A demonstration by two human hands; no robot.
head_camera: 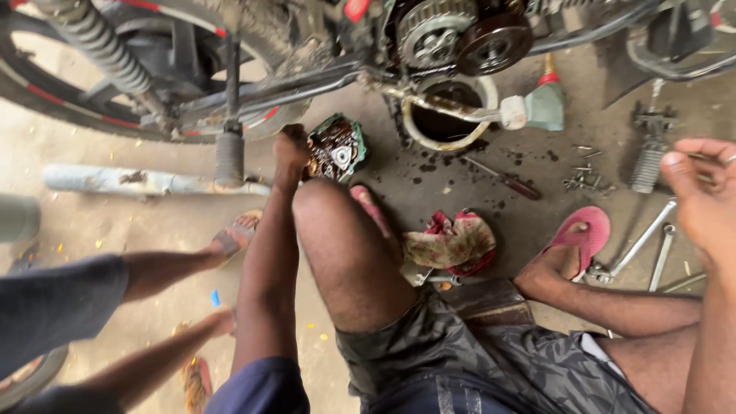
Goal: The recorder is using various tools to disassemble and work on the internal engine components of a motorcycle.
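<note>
My left hand [291,152] reaches forward past my knee and grips the edge of a greasy engine cover [336,148] with green-rimmed gasket, resting on the ground under the motorcycle. My right hand [704,192] hovers at the right edge, fingers loosely curled, holding nothing. Above, the motorcycle's exposed sprocket gears [435,32] and a dark round clutch part [494,44] show in the open engine side.
A drain pan with dark oil [448,115] sits under the engine beside a green oil bottle [543,105]. A rag [451,241], screwdriver [504,179], spanners [648,238], a spring [648,165] and bolts [584,178] lie on the concrete. Another person's legs [153,268] are at left.
</note>
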